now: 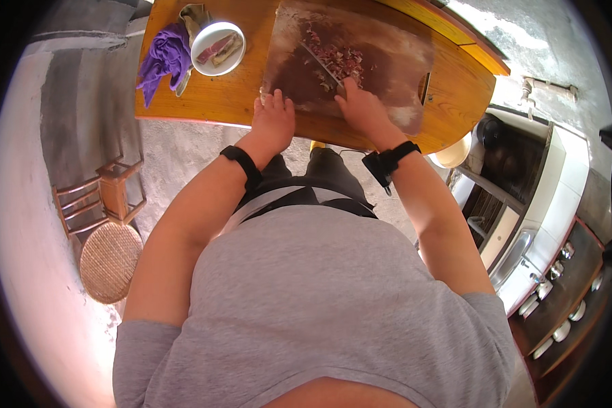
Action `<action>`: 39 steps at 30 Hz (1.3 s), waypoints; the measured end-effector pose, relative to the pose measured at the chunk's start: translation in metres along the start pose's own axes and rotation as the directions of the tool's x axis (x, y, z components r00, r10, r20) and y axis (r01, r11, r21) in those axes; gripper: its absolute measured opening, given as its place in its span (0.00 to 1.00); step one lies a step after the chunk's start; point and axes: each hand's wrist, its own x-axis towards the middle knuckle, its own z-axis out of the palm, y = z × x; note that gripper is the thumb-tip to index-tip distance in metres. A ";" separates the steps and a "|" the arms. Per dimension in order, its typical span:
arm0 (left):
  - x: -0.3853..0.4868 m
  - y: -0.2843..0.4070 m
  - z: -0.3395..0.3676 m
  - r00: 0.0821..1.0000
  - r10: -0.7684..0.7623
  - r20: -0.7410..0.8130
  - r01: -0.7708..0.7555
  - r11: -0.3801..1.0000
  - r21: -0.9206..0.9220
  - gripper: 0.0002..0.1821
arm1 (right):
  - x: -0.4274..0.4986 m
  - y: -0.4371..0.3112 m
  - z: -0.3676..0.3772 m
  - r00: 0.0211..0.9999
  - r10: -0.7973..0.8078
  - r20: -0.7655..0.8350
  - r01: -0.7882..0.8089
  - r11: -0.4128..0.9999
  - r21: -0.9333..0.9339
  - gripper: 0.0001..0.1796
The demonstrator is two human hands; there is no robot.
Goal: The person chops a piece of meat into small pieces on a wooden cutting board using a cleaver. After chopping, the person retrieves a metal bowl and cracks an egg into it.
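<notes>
A knife is held by its handle in my right hand, its blade pointing up and left over the cutting board. Chopped meat lies in a loose heap beside the blade, with paler bits below it. My left hand rests at the board's lower left corner, fingers slightly apart, with nothing seen in it. To the upper left, a white bowl holds a strip of reddish meat and a paler, brownish piece.
A purple cloth and a brownish cloth lie left of the bowl on the wooden table. A wooden chair and a round woven tray stand at left. A counter with a sink is at right.
</notes>
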 end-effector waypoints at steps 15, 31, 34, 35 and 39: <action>-0.010 0.002 0.019 0.978 -0.062 -0.199 -0.006 0.947 -0.322 0.39 | -0.009 0.036 -0.014 0.971 -0.228 -0.069 0.226 0.974 -0.030 0.19; -0.008 0.006 0.027 0.979 -0.097 -0.182 0.027 0.935 -0.353 0.41 | -0.002 0.055 -0.023 0.957 -0.273 -0.099 0.273 0.962 -0.019 0.18; -0.009 0.006 0.024 0.984 -0.095 -0.148 0.040 0.941 -0.337 0.41 | -0.005 0.056 -0.024 0.964 -0.232 -0.132 0.234 0.972 -0.002 0.19; -0.009 0.007 0.023 0.987 -0.095 -0.130 0.046 0.941 -0.335 0.42 | -0.006 0.055 -0.025 0.977 -0.194 -0.086 0.189 0.980 -0.054 0.19; -0.008 0.005 0.020 0.992 -0.074 -0.103 0.039 0.950 -0.309 0.42 | -0.005 0.048 -0.038 0.984 -0.169 -0.059 0.161 0.981 -0.112 0.19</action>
